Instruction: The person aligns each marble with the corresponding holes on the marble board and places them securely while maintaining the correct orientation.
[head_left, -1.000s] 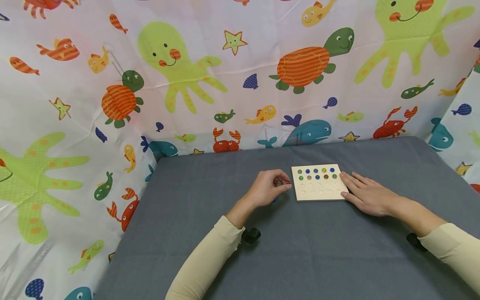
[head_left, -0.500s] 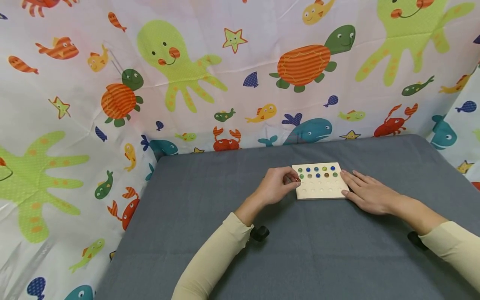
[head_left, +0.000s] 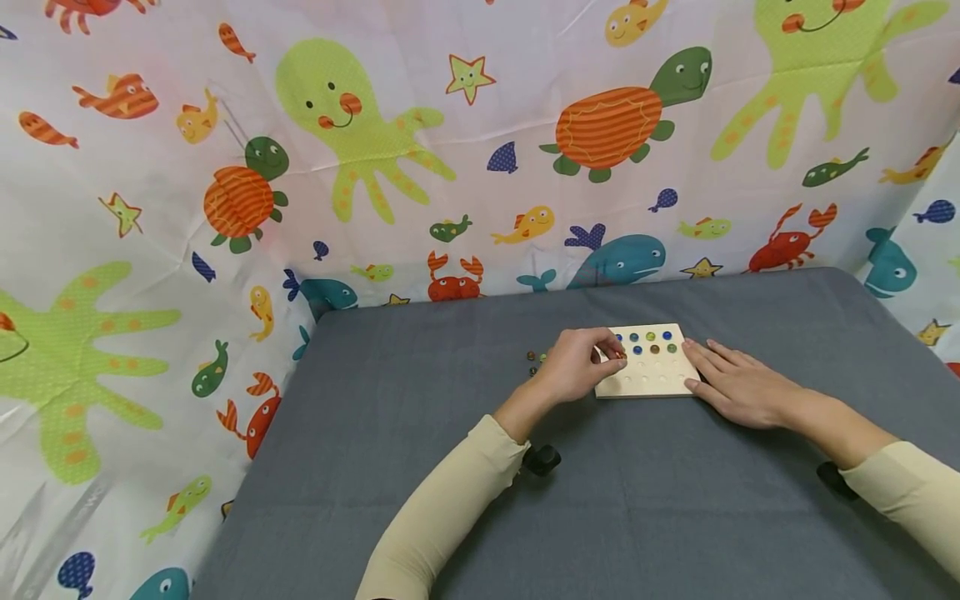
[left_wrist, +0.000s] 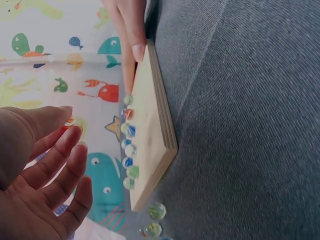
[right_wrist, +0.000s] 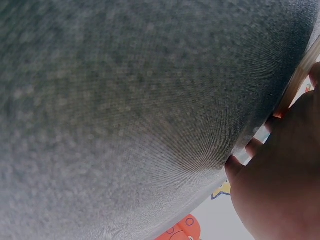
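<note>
My left hand (head_left: 576, 365) pinches a red-orange marble (left_wrist: 69, 121) between thumb and forefinger, the other fingers loosely bent. It hovers over the left part of a pale wooden board (head_left: 651, 384), hiding some of that side. Glass marbles (head_left: 655, 349) in green, blue, yellow and brown sit in the board's two far rows; the two near rows show bare round hollows. On the board's right edge rests my right hand (head_left: 738, 387), fingers extended, with the thumb at the near corner. The right wrist view shows its fingers (right_wrist: 254, 148) low against the cloth.
Several loose marbles (head_left: 532, 356) lie on the grey cloth (head_left: 420, 433) left of the board, partly behind the left hand. A white curtain (head_left: 450, 133) printed with sea animals hangs along the back and left side.
My left hand has moved right with the marble, from beside the board to over its left part, uncovering loose marbles behind it. My right hand has stayed at the board's edge.
</note>
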